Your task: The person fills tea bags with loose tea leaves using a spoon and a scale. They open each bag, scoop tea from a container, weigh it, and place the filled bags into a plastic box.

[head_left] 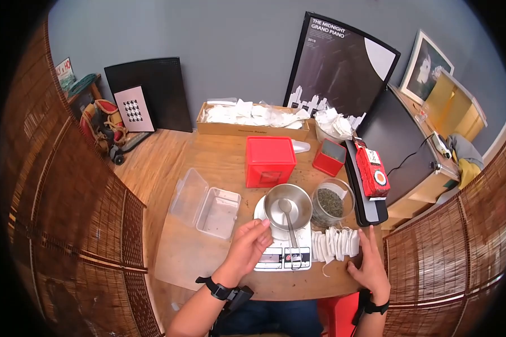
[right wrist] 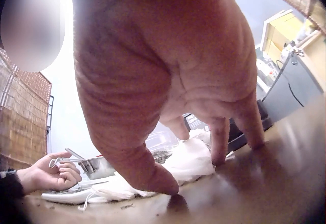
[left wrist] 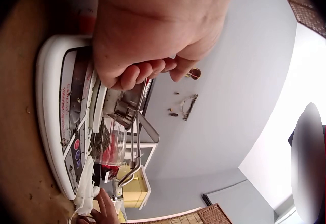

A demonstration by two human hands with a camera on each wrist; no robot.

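Observation:
In the head view my left hand (head_left: 246, 247) hovers by the near left rim of a steel pot (head_left: 272, 216), fingers loosely curled and holding nothing visible. A long-handled spoon (head_left: 289, 222) leans in this pot, which stands on a white digital scale (head_left: 260, 257). My right hand (head_left: 371, 268) is at the right end of a row of white tea bags (head_left: 334, 245). Its straight fingers and thumb reach down to the table around the end bag (right wrist: 191, 160). Behind the row stands a clear container (head_left: 349, 205) with dried green leaves (head_left: 330, 203).
An open clear plastic box (head_left: 219, 213) lies left of the scale. Behind are a red tin (head_left: 270, 160), a smaller open red tin (head_left: 329, 158) and a cardboard box (head_left: 253, 130) of white pouches. A red packet (head_left: 371, 171) sits on a black device (head_left: 370, 212) at the right edge.

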